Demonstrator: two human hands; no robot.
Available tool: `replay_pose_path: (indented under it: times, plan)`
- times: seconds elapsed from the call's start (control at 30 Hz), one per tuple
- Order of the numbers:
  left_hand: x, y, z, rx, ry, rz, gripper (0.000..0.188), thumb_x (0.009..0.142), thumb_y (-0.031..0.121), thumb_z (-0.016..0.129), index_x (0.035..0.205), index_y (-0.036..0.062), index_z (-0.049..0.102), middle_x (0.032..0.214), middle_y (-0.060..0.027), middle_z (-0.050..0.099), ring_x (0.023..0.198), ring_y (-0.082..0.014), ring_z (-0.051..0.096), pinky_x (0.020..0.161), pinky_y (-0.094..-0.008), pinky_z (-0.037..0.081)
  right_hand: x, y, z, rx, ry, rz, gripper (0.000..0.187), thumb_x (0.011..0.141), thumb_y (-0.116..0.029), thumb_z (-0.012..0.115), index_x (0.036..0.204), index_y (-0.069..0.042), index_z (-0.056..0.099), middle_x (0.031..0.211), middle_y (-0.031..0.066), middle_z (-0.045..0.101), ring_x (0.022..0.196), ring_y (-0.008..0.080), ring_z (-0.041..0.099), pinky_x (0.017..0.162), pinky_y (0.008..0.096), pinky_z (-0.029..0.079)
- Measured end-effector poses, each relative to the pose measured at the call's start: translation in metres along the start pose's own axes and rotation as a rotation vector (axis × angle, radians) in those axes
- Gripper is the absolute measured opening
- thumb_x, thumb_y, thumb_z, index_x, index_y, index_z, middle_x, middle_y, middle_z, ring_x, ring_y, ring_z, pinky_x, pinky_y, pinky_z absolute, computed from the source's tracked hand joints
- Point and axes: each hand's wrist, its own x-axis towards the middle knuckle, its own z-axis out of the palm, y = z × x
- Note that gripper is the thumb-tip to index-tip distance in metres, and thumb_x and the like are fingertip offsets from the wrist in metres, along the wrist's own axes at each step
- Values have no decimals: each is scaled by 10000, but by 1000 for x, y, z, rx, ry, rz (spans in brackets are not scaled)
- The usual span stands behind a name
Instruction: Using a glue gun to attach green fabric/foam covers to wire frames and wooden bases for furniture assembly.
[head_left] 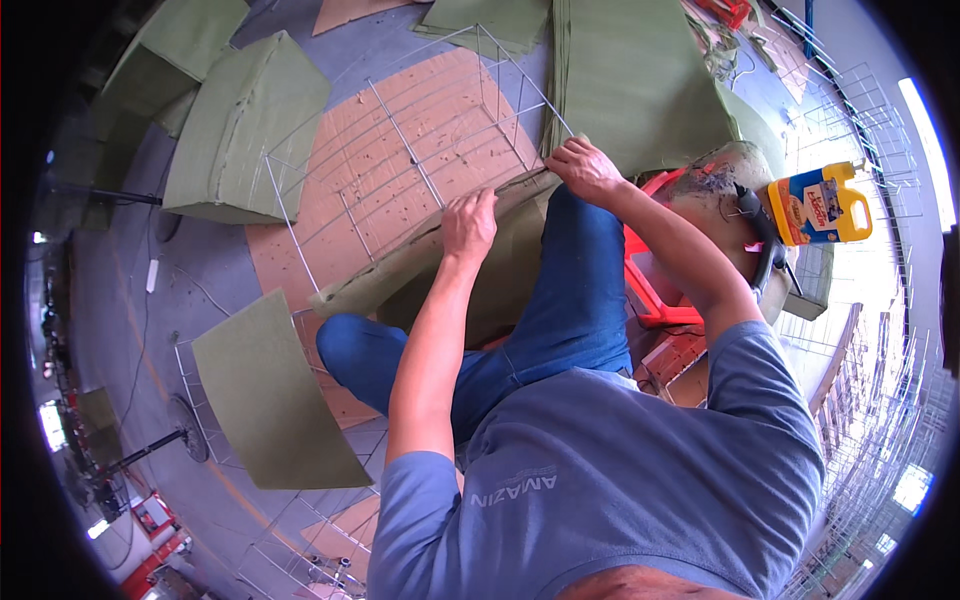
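A wire frame (412,160) of thin metal rods stands on flattened cardboard in front of my knees. Green fabric (375,285) covers its near side, and the fabric's edge runs along the near top rod. My left hand (469,225) is closed over that edge near its middle, fingers bent across the rod. Farther right, near the corner, my right hand (585,172) pinches the same edge between thumb and fingers. The fingertips' undersides are hidden.
Left stands a green-covered box (240,140); nearer lies a green sheet (280,400). Stacked green sheets (640,80) lie ahead right. Beside my right leg are an orange-red plastic stool (640,285) and a yellow jug (790,212). Bare wire frames (880,420) crowd the far right.
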Motion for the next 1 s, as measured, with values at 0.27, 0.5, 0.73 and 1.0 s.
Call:
replay_pose_path:
  times: [0.27, 0.5, 0.73, 1.0]
  plan:
    - [-1, -8, -1, -10, 58, -21, 65, 907, 133, 690, 855, 92, 689, 768, -105, 728, 778, -321, 720, 716, -432, 569, 13, -16, -5, -48, -97, 23, 266, 819, -93, 624, 1083, -73, 652, 1005, 71, 644, 1035, 250, 637, 1029, 405, 451]
    - [2, -6, -7, -75, 78, 90, 107, 884, 113, 689, 815, 33, 679, 812, -132, 725, 817, -316, 702, 754, -426, 559, 41, -64, 10, 105, -48, -119, 252, 834, -108, 604, 1073, -45, 652, 990, 90, 668, 1072, 263, 665, 1107, 442, 422]
    - [-10, -7, -27, 153, -82, 15, 540, 974, 289, 666, 1408, -9, 545, 1465, -217, 569, 1455, -357, 450, 1231, -481, 332, 51, -58, 11, 83, -51, -154, 177, 891, -95, 575, 1048, -64, 649, 997, 102, 664, 1096, 255, 663, 1207, 489, 335]
    - [-138, -77, -157, 46, 590, -996, 641, 941, -47, 534, 1537, -76, 301, 1539, -303, 419, 1457, -419, 403, 1248, -471, 280, -42, 43, 15, 357, 210, 928, 536, 942, -75, 571, 1472, -13, 517, 1436, 207, 601, 1350, 369, 552, 1171, 440, 403]
